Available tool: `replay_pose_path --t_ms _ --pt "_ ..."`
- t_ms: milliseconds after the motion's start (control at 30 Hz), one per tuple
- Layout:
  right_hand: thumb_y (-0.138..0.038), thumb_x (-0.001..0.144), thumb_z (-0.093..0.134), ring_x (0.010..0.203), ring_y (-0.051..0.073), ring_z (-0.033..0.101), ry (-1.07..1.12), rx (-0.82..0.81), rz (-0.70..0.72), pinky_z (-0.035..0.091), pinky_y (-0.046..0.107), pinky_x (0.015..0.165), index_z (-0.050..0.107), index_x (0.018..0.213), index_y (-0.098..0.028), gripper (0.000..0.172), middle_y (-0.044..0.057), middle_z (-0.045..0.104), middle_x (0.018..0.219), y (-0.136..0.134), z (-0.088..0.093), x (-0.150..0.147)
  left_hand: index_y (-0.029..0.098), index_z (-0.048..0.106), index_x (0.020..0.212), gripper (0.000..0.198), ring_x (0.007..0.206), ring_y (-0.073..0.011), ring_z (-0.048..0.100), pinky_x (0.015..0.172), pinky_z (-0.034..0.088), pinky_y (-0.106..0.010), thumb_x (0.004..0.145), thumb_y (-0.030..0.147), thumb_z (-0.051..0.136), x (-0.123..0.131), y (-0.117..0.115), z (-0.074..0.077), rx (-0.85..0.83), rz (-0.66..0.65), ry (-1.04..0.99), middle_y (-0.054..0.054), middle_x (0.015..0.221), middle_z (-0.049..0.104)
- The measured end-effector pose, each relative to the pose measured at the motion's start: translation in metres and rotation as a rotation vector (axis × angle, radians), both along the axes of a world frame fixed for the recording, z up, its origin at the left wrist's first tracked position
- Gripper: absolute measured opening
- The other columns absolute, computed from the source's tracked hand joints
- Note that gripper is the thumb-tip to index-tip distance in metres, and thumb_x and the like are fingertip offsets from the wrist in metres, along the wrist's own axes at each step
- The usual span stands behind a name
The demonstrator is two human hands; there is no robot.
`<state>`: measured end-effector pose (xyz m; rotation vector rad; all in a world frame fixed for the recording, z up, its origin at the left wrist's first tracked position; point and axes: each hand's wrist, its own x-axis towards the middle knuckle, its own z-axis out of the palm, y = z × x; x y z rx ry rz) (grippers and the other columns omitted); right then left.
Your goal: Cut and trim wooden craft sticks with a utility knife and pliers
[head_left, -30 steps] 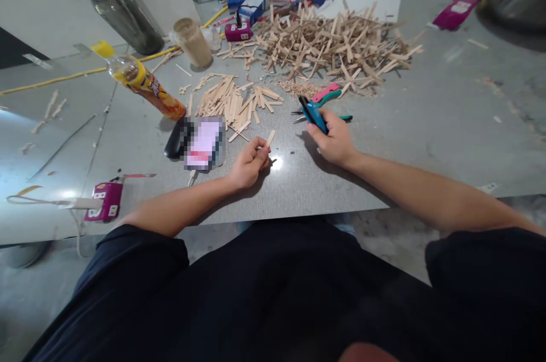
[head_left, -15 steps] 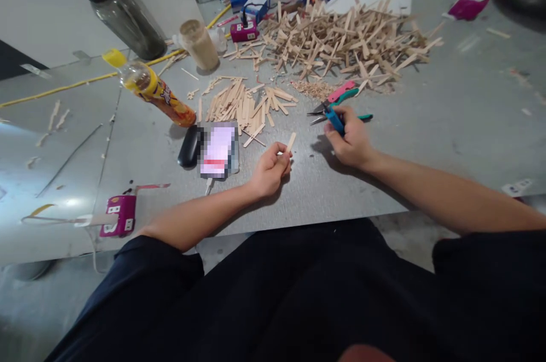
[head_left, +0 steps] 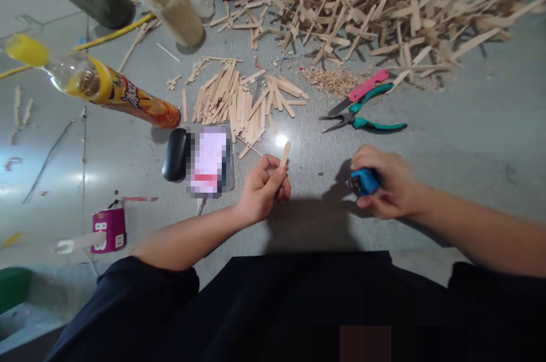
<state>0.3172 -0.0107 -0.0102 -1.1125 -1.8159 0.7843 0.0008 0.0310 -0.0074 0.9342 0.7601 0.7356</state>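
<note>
Between the thumb and fingers of my left hand (head_left: 264, 187) is a wooden popsicle stick (head_left: 285, 155), its rounded end pointing up and away. My right hand (head_left: 386, 183) is closed around a small blue tool (head_left: 365, 181) with a dark metal end facing left; its exact kind is unclear. Just beyond the hands lies a fanned pile of popsicle sticks (head_left: 245, 106). Pliers with green handles (head_left: 375, 125) rest on the table beyond my right hand, jaws apart. A pink-handled knife (head_left: 370, 84) lies against them.
A big heap of wooden sticks (head_left: 367, 15) fills the back, with wood shavings (head_left: 330, 80) before it. To the left are a phone (head_left: 209, 157), a black mouse-shaped object (head_left: 176, 154), a yellow-capped bottle (head_left: 128, 92), a cloudy jar (head_left: 173, 7) and a purple power adapter (head_left: 108, 229).
My right hand has drawn back toward me and right, away from the pliers, with the blue tool. My left hand still holds the stick. The view has tilted downward.
</note>
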Motion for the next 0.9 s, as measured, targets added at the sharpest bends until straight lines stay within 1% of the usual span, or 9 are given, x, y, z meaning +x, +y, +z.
replay_pose_path --t_ms 100,167,233,300,400,533,633,767,900 --pt "-0.075 0.103 0.080 0.065 0.023 0.065 -0.085 0.045 0.114 0.046 0.039 0.056 0.072 0.109 -0.033 0.044 0.002 0.070 0.083 0.002 0.008 -0.001 0.025 0.055 0.105 0.049 0.045 -0.0105 0.059 0.046 0.043 -0.020 0.110 0.066 0.081 -0.004 0.005 0.005 -0.062 -0.043 0.027 0.002 0.065 0.075" --pt "-0.073 0.112 0.070 0.068 0.022 0.067 -0.162 0.050 0.135 0.047 0.037 0.057 0.070 0.111 -0.030 0.043 0.003 0.070 0.086 0.003 0.009 -0.002 0.023 0.057 0.105 0.049 0.049 -0.0109 0.064 0.049 0.046 -0.021 0.110 0.065 0.082 -0.007 0.009 0.010 -0.108 -0.075 0.040 0.002 0.069 0.077" --pt "-0.069 0.119 0.059 0.074 0.022 0.070 -0.237 0.073 0.173 0.050 0.036 0.063 0.071 0.120 -0.027 0.044 0.005 0.073 0.094 0.003 0.009 -0.003 0.022 0.058 0.104 0.049 0.055 -0.0107 0.067 0.054 0.051 -0.021 0.109 0.064 0.084 -0.009 0.012 0.015 -0.158 -0.102 0.041 0.001 0.073 0.079" --pt "-0.062 0.124 0.053 0.079 0.022 0.070 -0.293 0.141 0.218 0.052 0.035 0.069 0.069 0.130 -0.022 0.043 0.008 0.075 0.102 0.002 0.009 -0.004 0.021 0.058 0.104 0.049 0.057 -0.0105 0.069 0.057 0.053 -0.021 0.109 0.062 0.085 -0.010 0.014 0.018 -0.191 -0.119 0.041 0.000 0.076 0.080" --pt "-0.055 0.126 0.053 0.082 0.021 0.071 -0.338 0.243 0.256 0.054 0.033 0.074 0.067 0.136 -0.019 0.040 0.009 0.077 0.107 0.003 0.010 -0.006 0.021 0.058 0.104 0.050 0.055 -0.0105 0.069 0.055 0.050 -0.021 0.109 0.064 0.084 -0.010 0.014 0.018 -0.187 -0.125 0.049 0.000 0.075 0.080" --pt "-0.055 0.127 0.048 0.089 0.024 0.077 -0.342 0.268 0.218 0.057 0.035 0.079 0.067 0.131 -0.021 0.039 0.009 0.081 0.108 0.008 0.012 -0.009 0.022 0.057 0.103 0.054 0.053 -0.0104 0.068 0.054 0.052 -0.020 0.107 0.068 0.084 -0.006 0.011 0.012 -0.112 -0.109 0.068 0.001 0.072 0.080" --pt "-0.062 0.127 0.042 0.088 0.025 0.079 -0.385 0.248 0.159 0.057 0.036 0.077 0.070 0.126 -0.022 0.049 0.008 0.082 0.104 0.009 0.011 -0.014 0.022 0.057 0.102 0.053 0.052 -0.0096 0.067 0.054 0.054 -0.019 0.108 0.068 0.084 -0.002 0.008 0.006 -0.034 -0.088 0.011 0.002 0.069 0.079" --pt "-0.066 0.127 0.038 0.086 0.026 0.078 -0.473 0.209 0.062 0.053 0.038 0.074 0.072 0.132 -0.020 0.057 0.010 0.084 0.105 0.005 0.013 -0.028 0.023 0.056 0.103 0.048 0.048 -0.0082 0.065 0.050 0.050 -0.017 0.112 0.062 0.082 0.002 0.005 0.000 0.048 -0.064 -0.034 0.003 0.067 0.078" --pt "-0.068 0.125 0.037 0.086 0.028 0.078 -0.561 0.087 0.018 0.049 0.039 0.073 0.073 0.133 -0.017 0.063 0.013 0.085 0.109 0.007 0.022 -0.047 0.024 0.054 0.102 0.045 0.047 -0.0083 0.064 0.051 0.051 -0.017 0.115 0.058 0.080 0.002 0.004 -0.002 0.101 -0.064 -0.075 0.004 0.066 0.077"
